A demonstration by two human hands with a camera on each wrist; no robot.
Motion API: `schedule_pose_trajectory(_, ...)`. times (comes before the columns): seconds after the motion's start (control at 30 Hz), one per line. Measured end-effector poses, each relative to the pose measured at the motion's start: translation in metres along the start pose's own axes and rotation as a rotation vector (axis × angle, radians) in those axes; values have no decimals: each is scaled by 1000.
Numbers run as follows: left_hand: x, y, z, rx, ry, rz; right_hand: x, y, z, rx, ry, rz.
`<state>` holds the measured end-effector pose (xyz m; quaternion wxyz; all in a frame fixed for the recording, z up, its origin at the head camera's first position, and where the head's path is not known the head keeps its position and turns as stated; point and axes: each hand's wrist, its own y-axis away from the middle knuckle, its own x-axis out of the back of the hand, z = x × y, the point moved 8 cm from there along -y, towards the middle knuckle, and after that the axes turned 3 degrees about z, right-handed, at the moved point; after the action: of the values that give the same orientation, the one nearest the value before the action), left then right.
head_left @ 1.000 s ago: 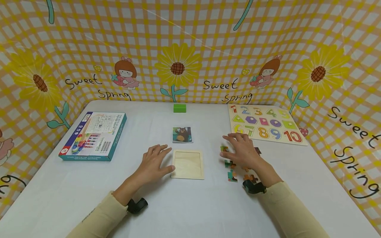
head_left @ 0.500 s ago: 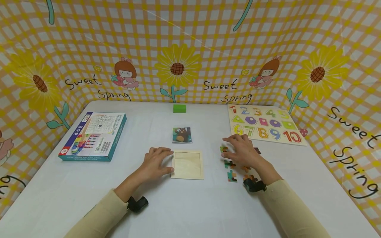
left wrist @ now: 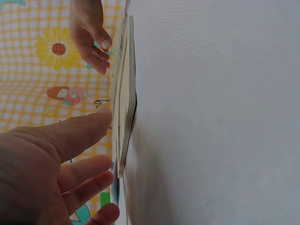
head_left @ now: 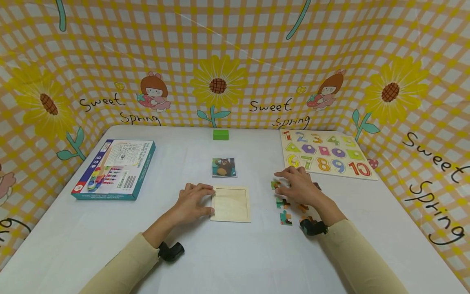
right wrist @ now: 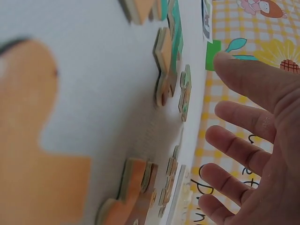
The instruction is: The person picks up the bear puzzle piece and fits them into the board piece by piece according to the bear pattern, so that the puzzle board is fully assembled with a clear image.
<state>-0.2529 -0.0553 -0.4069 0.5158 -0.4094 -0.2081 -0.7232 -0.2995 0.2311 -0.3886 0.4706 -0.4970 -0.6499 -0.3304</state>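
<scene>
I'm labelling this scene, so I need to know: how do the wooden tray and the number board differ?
The wooden tray is plain and pale, while the number board is covered with colourful numerals and shapes. The tray is clearly smaller than the board. The tray lies right beside the left hand, whereas the board lies beyond the right hand. Both lie flat on the white table.

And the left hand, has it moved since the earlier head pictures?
Yes, slightly: against the wooden tray, the left hand has shifted toward the viewer, along the tray's left side.
</scene>
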Motion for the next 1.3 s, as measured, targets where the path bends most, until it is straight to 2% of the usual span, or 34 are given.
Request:
schedule_pose_trajectory(0.47, -3, 0, -4, 20, 43, -19, -1, -5, 2, 0, -5, -4)
schedule_pose_trajectory(0.87, -4, 1, -5, 9, 18, -15, -4, -7, 8, 14, 28, -6)
schedule_pose_trajectory(1.3, -8, 0, -3, -7, 20, -2, -8, -8, 17, -32, 11, -7)
